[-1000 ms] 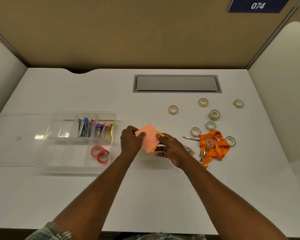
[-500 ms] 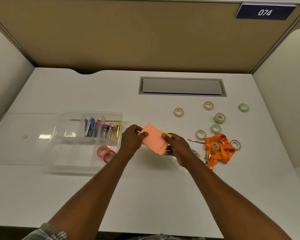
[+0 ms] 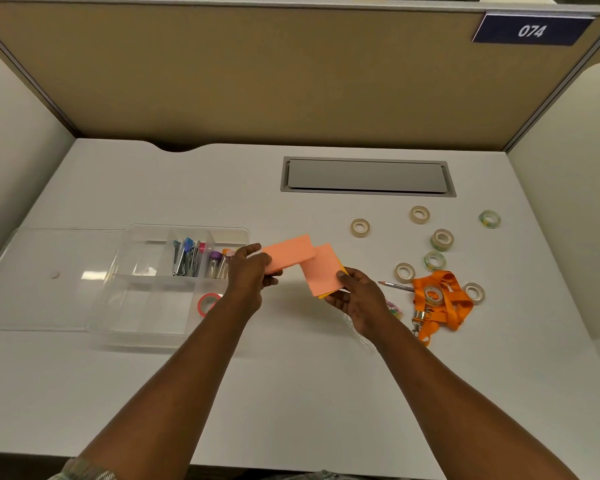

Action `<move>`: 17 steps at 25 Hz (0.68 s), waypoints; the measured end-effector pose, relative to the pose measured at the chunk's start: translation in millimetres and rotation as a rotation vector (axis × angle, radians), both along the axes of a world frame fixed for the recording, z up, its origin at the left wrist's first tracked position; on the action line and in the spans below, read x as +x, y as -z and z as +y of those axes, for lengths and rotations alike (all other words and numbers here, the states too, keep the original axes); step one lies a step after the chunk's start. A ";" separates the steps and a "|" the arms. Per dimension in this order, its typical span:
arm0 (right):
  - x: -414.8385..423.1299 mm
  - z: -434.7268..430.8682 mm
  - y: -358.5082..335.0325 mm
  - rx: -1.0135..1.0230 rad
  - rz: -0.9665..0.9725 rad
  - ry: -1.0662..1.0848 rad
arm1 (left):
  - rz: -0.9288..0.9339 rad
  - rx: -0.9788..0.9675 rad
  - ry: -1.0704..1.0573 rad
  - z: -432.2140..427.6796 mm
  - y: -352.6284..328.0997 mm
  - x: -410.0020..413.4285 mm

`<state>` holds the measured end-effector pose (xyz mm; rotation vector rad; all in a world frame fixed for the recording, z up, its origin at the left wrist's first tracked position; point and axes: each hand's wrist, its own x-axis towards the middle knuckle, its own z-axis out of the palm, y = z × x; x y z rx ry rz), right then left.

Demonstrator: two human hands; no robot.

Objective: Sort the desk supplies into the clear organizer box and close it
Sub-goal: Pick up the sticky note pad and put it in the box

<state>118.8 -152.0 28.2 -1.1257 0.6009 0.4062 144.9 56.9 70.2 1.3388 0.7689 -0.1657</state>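
My left hand (image 3: 248, 275) grips one salmon-pink sticky note pad (image 3: 289, 252), held just right of the clear organizer box (image 3: 174, 336). My right hand (image 3: 357, 299) holds a second pink pad (image 3: 321, 270) with a yellow pad under it. The two pads are a little apart, above the desk. The box's lid (image 3: 32, 278) lies open to its left. Inside the box are clips and small tubes (image 3: 201, 259) in the back compartments and red tape rolls (image 3: 207, 303) at the front right.
Several tape rolls (image 3: 360, 227) lie scattered at the right, with an orange lanyard (image 3: 444, 301), a pencil (image 3: 395, 286) and coloured clips (image 3: 394, 308) behind my right hand. A grey cable hatch (image 3: 368, 176) sits at the back. Partition walls enclose the desk.
The single stack held by both hands has split: my left hand drew one pink pad leftward, the right hand keeps the other pads. The view shifted slightly.
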 end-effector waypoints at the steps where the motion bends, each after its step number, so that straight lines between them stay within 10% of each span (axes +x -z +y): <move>1: -0.2 1.0 0.8 0.018 0.006 0.017 | -0.001 -0.107 -0.005 -1.4 -2.2 -0.8; 5: -1.6 11.5 0.3 0.120 0.046 0.058 | 0.031 -0.074 0.098 -18.0 1.9 -7.2; 11: -4.3 24.9 -3.7 0.226 0.057 0.067 | 0.048 0.693 0.273 -45.7 19.2 -22.8; 17: -4.4 23.7 -8.3 0.071 0.033 -0.028 | -0.004 0.826 0.403 -52.1 25.0 -29.1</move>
